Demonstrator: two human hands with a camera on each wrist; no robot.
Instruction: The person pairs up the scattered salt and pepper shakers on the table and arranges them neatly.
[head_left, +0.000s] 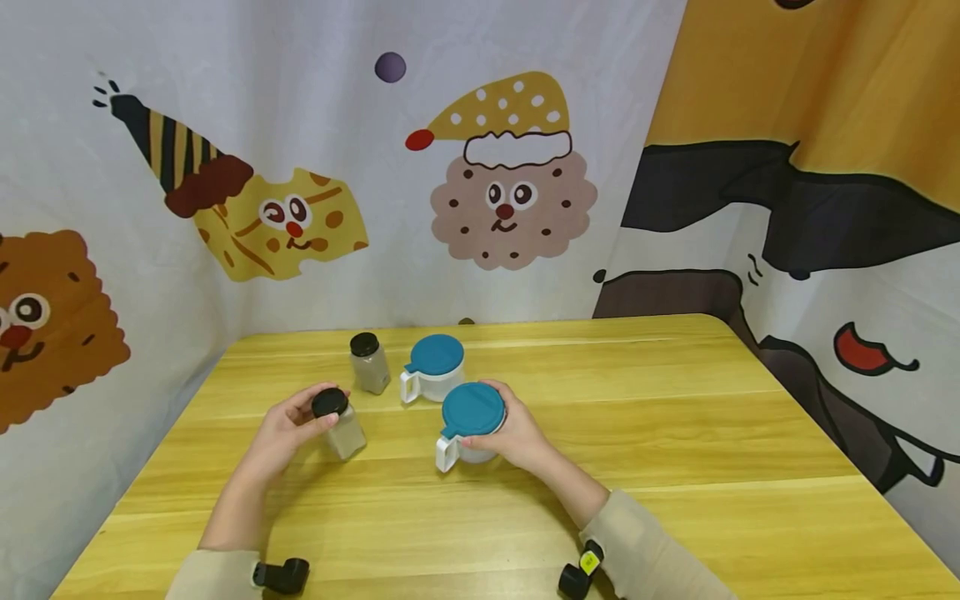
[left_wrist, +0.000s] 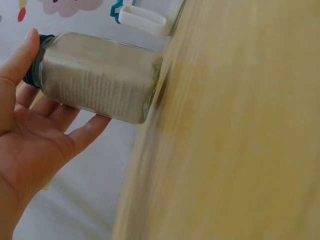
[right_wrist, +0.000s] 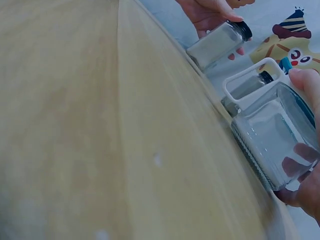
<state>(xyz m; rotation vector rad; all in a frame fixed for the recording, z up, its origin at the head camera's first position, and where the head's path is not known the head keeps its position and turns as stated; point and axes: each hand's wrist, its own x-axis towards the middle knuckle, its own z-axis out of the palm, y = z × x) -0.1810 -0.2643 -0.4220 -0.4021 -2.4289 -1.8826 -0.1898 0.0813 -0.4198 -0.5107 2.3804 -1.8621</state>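
Note:
My left hand (head_left: 288, 429) grips a square glass jar (head_left: 346, 435) by its black lid, thumb on one side and fingers on the other. Pale powder fills the jar (left_wrist: 100, 77), which tilts slightly with its base close to the tabletop. My right hand (head_left: 519, 429) holds a clear glass pot (right_wrist: 272, 135) with a blue lid (head_left: 473, 408) and a white handle (head_left: 447, 454), the fingers wrapped round its far side and the thumb near the handle. The pot's base is at or just above the wood; I cannot tell which.
Behind the held things stand a second black-lidded jar (head_left: 370, 367) and a second blue-lidded pot (head_left: 437, 371) on the wooden table (head_left: 675, 400). A printed curtain (head_left: 315, 100) hangs along the table's back edge.

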